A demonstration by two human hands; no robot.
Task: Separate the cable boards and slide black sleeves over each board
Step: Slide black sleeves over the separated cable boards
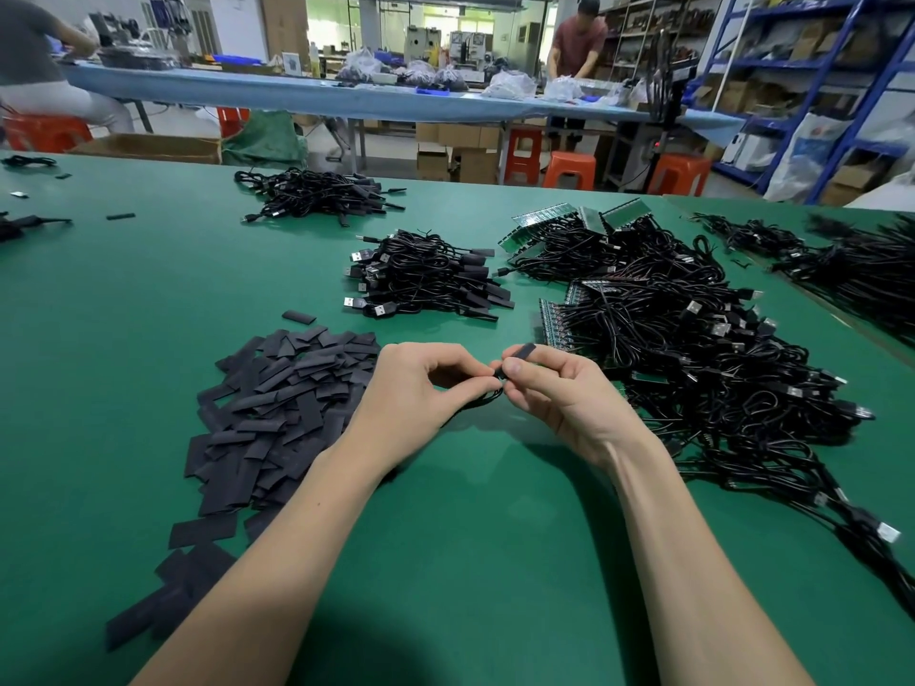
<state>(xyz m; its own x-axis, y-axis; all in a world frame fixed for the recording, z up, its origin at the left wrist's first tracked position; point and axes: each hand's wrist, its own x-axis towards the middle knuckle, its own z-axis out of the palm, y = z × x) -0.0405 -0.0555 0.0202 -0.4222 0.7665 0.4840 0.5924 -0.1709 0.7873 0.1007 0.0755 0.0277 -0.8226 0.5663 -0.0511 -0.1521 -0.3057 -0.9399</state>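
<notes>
No legible writing or brand on any item. Right hand [559,393] pinches a black sleeve [520,356] between thumb and forefinger, its upper end projecting above the fingertips. Left hand [421,388], fingers curled, pinches the thin black cable [487,396] (board itself hidden) just beside the sleeve, above the green table [470,537].

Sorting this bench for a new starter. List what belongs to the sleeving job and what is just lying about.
In the job:
- black sleeve pinched in the right hand
- cable end held by the left hand
- loose sleeve pile
- unseparated cable boards
- sleeved cable heap

Lying about:
- orange stools
- cardboard boxes
- blue shelving
</notes>
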